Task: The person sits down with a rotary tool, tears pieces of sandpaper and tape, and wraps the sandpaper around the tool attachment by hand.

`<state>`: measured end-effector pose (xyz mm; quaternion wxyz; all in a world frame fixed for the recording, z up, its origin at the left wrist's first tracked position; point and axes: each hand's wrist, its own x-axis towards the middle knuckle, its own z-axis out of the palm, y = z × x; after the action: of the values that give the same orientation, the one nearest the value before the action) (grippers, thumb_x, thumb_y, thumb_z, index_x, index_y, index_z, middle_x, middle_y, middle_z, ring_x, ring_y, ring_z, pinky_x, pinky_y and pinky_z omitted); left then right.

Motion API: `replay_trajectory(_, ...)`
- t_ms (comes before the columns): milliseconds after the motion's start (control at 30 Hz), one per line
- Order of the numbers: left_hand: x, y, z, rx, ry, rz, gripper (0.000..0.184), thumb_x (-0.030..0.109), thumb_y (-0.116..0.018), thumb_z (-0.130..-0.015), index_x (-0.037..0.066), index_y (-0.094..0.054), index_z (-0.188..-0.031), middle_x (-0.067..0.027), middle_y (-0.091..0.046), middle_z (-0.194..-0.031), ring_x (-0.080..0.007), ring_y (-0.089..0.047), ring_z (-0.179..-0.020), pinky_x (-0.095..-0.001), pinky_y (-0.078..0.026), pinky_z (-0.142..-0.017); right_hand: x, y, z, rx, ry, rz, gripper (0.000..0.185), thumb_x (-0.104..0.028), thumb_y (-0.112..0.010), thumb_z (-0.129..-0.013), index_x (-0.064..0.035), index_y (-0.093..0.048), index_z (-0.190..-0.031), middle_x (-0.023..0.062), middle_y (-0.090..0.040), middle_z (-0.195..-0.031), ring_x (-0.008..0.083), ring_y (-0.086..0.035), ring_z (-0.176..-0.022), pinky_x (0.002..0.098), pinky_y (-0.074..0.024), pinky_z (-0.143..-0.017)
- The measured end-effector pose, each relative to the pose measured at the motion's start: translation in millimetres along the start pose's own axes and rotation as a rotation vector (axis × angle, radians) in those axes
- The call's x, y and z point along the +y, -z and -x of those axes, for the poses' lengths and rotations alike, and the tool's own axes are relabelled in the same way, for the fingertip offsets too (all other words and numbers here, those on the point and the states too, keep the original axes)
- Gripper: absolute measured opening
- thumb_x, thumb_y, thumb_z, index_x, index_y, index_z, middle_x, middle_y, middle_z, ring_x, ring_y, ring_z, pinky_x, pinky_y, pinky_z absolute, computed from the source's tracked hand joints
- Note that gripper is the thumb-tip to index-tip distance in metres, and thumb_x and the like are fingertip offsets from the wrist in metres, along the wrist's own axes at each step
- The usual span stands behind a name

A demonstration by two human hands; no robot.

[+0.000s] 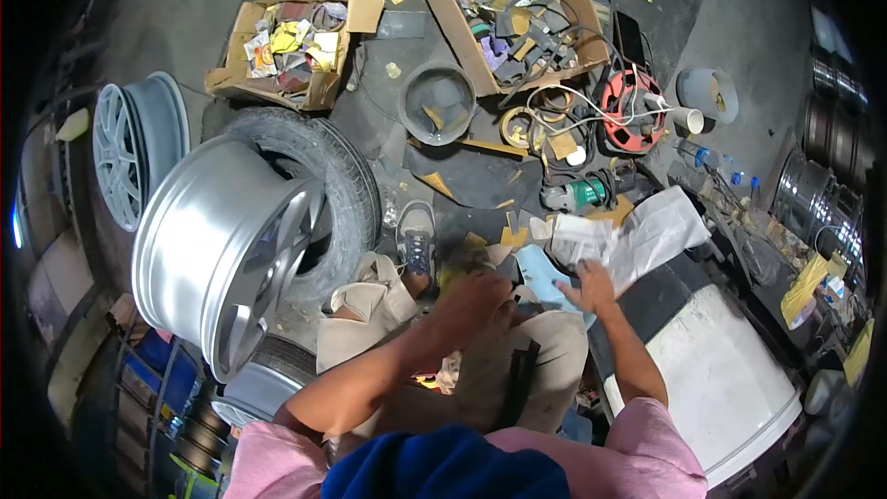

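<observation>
My left hand (479,303) is in front of my knees with its fingers curled closed. A dark and yellowish blur beside it hides what it holds, if anything. To the right, my right hand (594,286) has its thumb and fingers apart. It is over the edge of a light-blue sheet (538,270), close to a blurred white folded paper (582,238); I cannot tell whether it touches either. A larger creased whitish sheet (661,236) lies just beyond. Small tan sandpaper pieces (513,237) are scattered on the floor ahead of my hands.
A large silver wheel rim (189,240) leans by a tyre (356,176) on my left. Ahead stand a small scrap box (323,92), a bucket (407,97) and a bigger carton (453,18). A green power tool (584,192), red cable reel (614,134) and white-topped case (721,360) are on the right.
</observation>
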<state>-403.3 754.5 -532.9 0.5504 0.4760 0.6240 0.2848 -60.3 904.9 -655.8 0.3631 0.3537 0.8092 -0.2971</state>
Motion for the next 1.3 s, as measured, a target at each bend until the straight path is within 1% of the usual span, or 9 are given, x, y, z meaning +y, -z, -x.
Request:
replay_trajectory(67,-3.4,8.2,1.6,-0.113,0.161,-0.215,0.023,0.027,-0.062,-0.098,0.004,-0.063,-0.099,-0.0184,-0.065,-0.099,-0.0409,-0.067,-0.091,-0.0527,-0.053,-0.077,10.6,-40.0,-2.2,-0.105,-0.036,0.052,0.079,-0.075,-0.059,-0.088,-0.0019,-0.069,-0.118,0.0242,-0.065,-0.126,0.0396,-0.056,-0.127,0.0507,-0.0463,-0.103)
replay_trajectory(267,-8.3,7.1,-6.6,-0.073,0.132,-0.209,0.026,0.03,-0.062,-0.097,0.004,-0.064,-0.098,-0.0201,-0.066,-0.103,-0.0428,-0.066,-0.096,-0.054,-0.052,-0.084,29.9,-121.0,-23.9,0.027,0.046,0.131,0.054,-0.05,-0.064,-0.092,-0.0049,-0.066,-0.12,0.0193,-0.066,-0.125,0.0354,-0.061,-0.12,0.0524,-0.0522,-0.095)
replay_trajectory(367,-13.9,5.6,-7.6,-0.046,0.086,-0.176,0.026,0.03,-0.063,-0.097,0.004,-0.064,-0.098,-0.0203,-0.066,-0.104,-0.0422,-0.065,-0.098,-0.0533,-0.053,-0.084,31.5,-135.2,-38.4,-0.013,-0.111,0.007,0.041,-0.036,-0.064,-0.089,-0.0064,-0.066,-0.117,0.0131,-0.065,-0.121,0.033,-0.06,-0.118,0.0481,-0.0522,-0.09)
replay_trajectory(633,-4.1,34.2,-13.5,0.03,0.121,-0.164,0.027,0.027,-0.063,-0.096,0.001,-0.061,-0.092,-0.0216,-0.064,-0.092,-0.0442,-0.064,-0.091,-0.0536,-0.05,-0.078,-1.1,-89.6,-39.0,0.137,0.139,0.022,0.041,-0.038,-0.066,-0.087,-0.0072,-0.068,-0.115,0.0161,-0.068,-0.111,0.036,-0.061,-0.11,0.0509,-0.0487,-0.092)
replay_trajectory(767,-10.1,35.4,-9.6,0.126,0.058,-0.179,0.021,0.023,-0.064,-0.094,0.003,-0.06,-0.089,-0.0206,-0.062,-0.088,-0.0444,-0.063,-0.089,-0.0549,-0.048,-0.077,-9.9,-53.0,-42.1,0.314,0.042,-0.129,0.038,-0.041,-0.065,-0.091,-0.0062,-0.072,-0.106,0.0202,-0.07,-0.107,0.0391,-0.063,-0.106,0.0501,-0.0498,-0.092)
replay_trajectory(833,-3.5,47.2,-5.3,0.161,0.043,-0.23,0.02,0.022,-0.063,-0.095,0.004,-0.06,-0.089,-0.0208,-0.061,-0.089,-0.0447,-0.061,-0.091,-0.0532,-0.048,-0.077,-21.0,-46.0,-52.9,0.288,-0.234,-0.299,0.045,-0.048,-0.062,-0.096,-0.0041,-0.074,-0.095,0.023,-0.073,-0.103,0.0423,-0.067,-0.102,0.05,-0.0518,-0.09)
replay_trajectory(933,-10.4,53.5,7.2,0.139,0.113,-0.312,0.022,0.022,-0.066,-0.094,0.002,-0.059,-0.09,-0.0215,-0.061,-0.093,-0.045,-0.061,-0.092,-0.0514,-0.049,-0.079,-26.8,-35.9,-59.7,0.289,-0.283,-0.326,0.056,-0.056,-0.059,-0.098,-0.0027,-0.074,-0.089,0.024,-0.074,-0.096,0.0439,-0.07,-0.095,0.0515,-0.0535,-0.087)
replay_trajectory(967,-7.9,57.0,11.5,0.136,0.103,-0.3,0.022,0.022,-0.066,-0.094,0.002,-0.059,-0.09,-0.0215,-0.061,-0.093,-0.045,-0.061,-0.092,-0.0514,-0.049,-0.079,-21.7,-44.8,-61.7,0.362,-0.252,-0.274,0.053,-0.052,-0.059,-0.098,-0.0019,-0.071,-0.088,0.0217,-0.072,-0.081,0.0433,-0.07,-0.081,0.0508,-0.0534,-0.077)
replay_trajectory(1300,23.3,67.5,29.2,0.334,0.154,-0.43,0.022,0.021,-0.068,-0.097,-0.001,-0.063,-0.097,-0.019,-0.063,-0.093,-0.0413,-0.063,-0.09,-0.0481,-0.049,-0.079,-14.9,-44.0,-61.4,0.345,-0.216,-0.327,0.05,-0.054,-0.062,-0.093,-0.0054,-0.075,-0.091,0.0228,-0.075,-0.09,0.0444,-0.072,-0.089,0.0526,-0.0558,-0.084)
